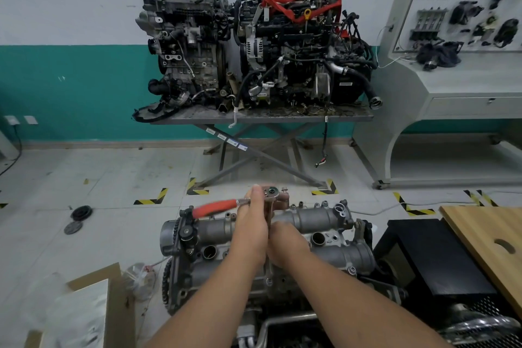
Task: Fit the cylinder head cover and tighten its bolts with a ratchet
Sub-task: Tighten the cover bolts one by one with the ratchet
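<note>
The grey metal cylinder head cover (324, 220) lies on the engine right in front of me, with bolts (351, 270) showing along its edges. A ratchet (272, 192) with a red handle (216, 206), blurred and pointing left, stands on a long extension bar over the cover's middle. My left hand (252, 223) grips the ratchet at its head, thumb up beside it. My right hand (285, 246) is curled round the extension bar lower down, just above the cover.
Two engines on a grey scissor-leg table (262, 116) stand by the far wall. A grey training panel bench (452, 87) is at the right. A wooden board (491, 243) and black crate (432, 257) sit right of the engine, a cardboard box (113, 305) and plastic bag (139, 277) left.
</note>
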Demonstrator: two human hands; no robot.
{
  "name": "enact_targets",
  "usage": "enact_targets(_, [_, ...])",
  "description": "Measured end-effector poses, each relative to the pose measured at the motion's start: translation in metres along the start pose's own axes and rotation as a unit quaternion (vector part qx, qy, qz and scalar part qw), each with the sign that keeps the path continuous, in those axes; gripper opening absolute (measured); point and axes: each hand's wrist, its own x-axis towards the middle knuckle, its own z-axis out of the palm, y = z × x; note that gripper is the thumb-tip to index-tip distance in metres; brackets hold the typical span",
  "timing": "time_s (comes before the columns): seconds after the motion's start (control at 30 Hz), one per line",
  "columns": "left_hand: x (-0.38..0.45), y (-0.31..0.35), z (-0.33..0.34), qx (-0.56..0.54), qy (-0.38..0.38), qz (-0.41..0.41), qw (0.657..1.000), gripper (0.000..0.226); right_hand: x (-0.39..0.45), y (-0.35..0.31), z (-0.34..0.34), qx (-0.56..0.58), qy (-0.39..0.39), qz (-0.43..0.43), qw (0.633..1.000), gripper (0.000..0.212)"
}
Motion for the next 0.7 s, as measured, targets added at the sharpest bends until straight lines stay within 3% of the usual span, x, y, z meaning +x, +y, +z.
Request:
enact_targets(0.17, [0.011,0.012,-0.01,-0.056,-0.022,-0.032,0.998,0.027,0.003,0.001,0.003,0.0,0.006,-0.01,1.0,0.036])
enact_targets(0.4, [0.024,0.029,-0.01,-0.027,-0.083,-0.111,0.99,0.025,0.016,0.008,0.012,0.014,0.009,0.0,1.0,0.036])
enact_targets(0.53, [0.032,0.043,-0.008,0.052,-0.142,-0.149,0.977,0.029,0.019,0.007,0.014,-0.006,0.01,-0.006,1.0,0.035])
enact_targets(0.7, [0.034,0.057,-0.003,0.193,-0.263,-0.155,0.932,0.028,0.019,0.011,0.017,0.019,0.017,-0.014,1.0,0.03])
